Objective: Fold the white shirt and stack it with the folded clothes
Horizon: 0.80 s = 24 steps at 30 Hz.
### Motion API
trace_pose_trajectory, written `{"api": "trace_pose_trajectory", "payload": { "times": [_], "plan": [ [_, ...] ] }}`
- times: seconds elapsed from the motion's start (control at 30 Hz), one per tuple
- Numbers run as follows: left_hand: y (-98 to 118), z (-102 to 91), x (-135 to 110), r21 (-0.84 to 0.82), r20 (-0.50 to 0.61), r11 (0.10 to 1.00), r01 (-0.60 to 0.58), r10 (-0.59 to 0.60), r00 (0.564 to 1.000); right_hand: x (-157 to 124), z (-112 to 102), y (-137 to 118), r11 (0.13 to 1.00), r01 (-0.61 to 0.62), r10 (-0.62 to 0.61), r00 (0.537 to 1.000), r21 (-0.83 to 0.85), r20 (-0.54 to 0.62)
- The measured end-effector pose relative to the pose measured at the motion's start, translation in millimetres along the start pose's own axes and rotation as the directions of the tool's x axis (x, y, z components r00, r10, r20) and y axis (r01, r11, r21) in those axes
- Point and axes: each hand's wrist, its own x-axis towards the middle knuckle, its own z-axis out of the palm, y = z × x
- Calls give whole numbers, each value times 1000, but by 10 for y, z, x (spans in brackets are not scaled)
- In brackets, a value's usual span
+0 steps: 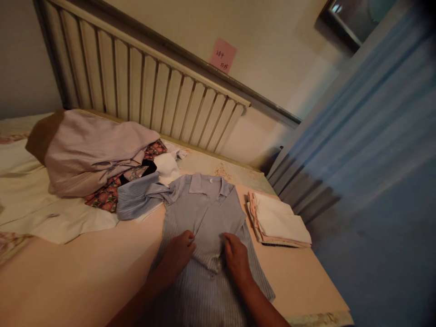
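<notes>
A blue-grey striped shirt (211, 213) lies spread on the bed, its collar pointing away from me and its neckline open in a V. One sleeve (139, 196) stretches left towards the clothes pile. My left hand (180, 250) pinches the shirt front just left of its opening. Opposite it, my right hand (237, 256) is closed with fingertips on the fabric at the right side of the front. Between the two hands the cloth bunches slightly, and a button (213, 275) shows below. The lower shirt is partly hidden by my forearms.
Folded white and pink cloths (281, 222) lie stacked right of the shirt. Left is a loose pile with a pinkish garment (91, 150), floral fabric (105, 197) and a white garment (57, 220). A radiator (146, 91) lines the wall; a blue curtain (368, 181) hangs at the right.
</notes>
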Motion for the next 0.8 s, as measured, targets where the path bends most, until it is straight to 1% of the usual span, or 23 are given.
{"api": "trace_pose_trajectory", "payload": {
  "times": [0.1,0.2,0.27,0.33,0.4,0.47,0.53,0.63,0.67,0.73,0.8],
  "plan": [
    [-7,0,-2,0,4,1000,-6,6,1000,83,132,-52,990,123,-117,990,-70,84],
    [-31,15,3,10,-1,1000,-18,18,1000,128,254,-68,961,222,-189,962,-165,197],
    [-47,28,11,21,-3,999,-34,34,999,142,319,-55,939,265,-203,942,-221,267],
    [-58,36,22,34,-1,999,-41,42,999,152,357,-39,921,294,-209,927,-254,312],
    [-62,37,32,49,9,998,-35,35,999,160,358,-33,917,304,-209,918,-259,338],
    [-59,29,34,55,24,998,-20,18,1000,157,310,-22,926,298,-207,914,-231,348],
    [-51,17,26,47,22,999,-19,18,1000,127,208,25,943,270,-201,928,-196,313],
    [-43,6,9,23,4,1000,-14,14,1000,21,-47,215,966,155,-123,980,-209,156],
    [-44,6,6,18,-1,1000,-10,10,1000,-25,-157,306,968,96,-75,992,-233,97],
    [-49,11,7,18,-10,1000,-7,7,1000,-124,-396,504,957,-37,40,999,-289,7],
    [-57,19,15,28,-26,999,-16,17,1000,-220,-630,689,924,-185,181,983,-335,-44]
  ]
}}
